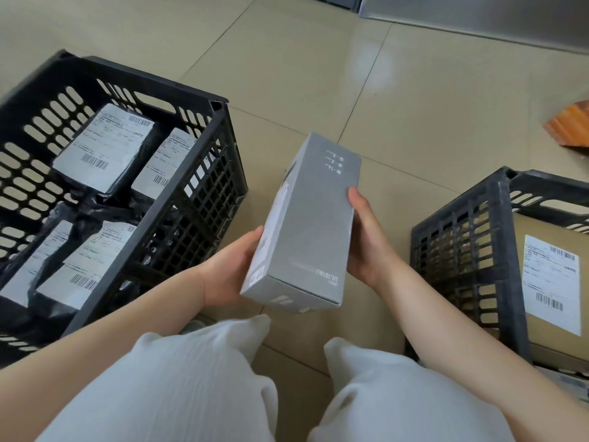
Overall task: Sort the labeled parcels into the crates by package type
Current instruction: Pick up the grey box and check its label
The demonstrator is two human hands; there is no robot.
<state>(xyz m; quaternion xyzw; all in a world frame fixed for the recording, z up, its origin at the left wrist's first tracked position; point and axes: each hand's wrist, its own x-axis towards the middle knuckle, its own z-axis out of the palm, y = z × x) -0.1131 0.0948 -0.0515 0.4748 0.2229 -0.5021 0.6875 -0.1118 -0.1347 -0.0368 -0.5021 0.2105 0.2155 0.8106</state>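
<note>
A long grey carton (307, 224) with white print hangs above the floor between two crates. My left hand (231, 269) grips its left side and my right hand (369, 237) grips its right side, thumb on the top face. The black crate (204, 193) on the left holds several black plastic mailer bags (105, 148) with white shipping labels. In the dark grey crate (462, 250) on the right lies a brown cardboard box (548, 275) with a white label.
Beige floor tiles (318, 59) stretch ahead. An orange-brown object (570, 126) lies at the right edge. A grey metal surface (478, 14) stands at the back right. My knees in white trousers (204, 378) fill the bottom.
</note>
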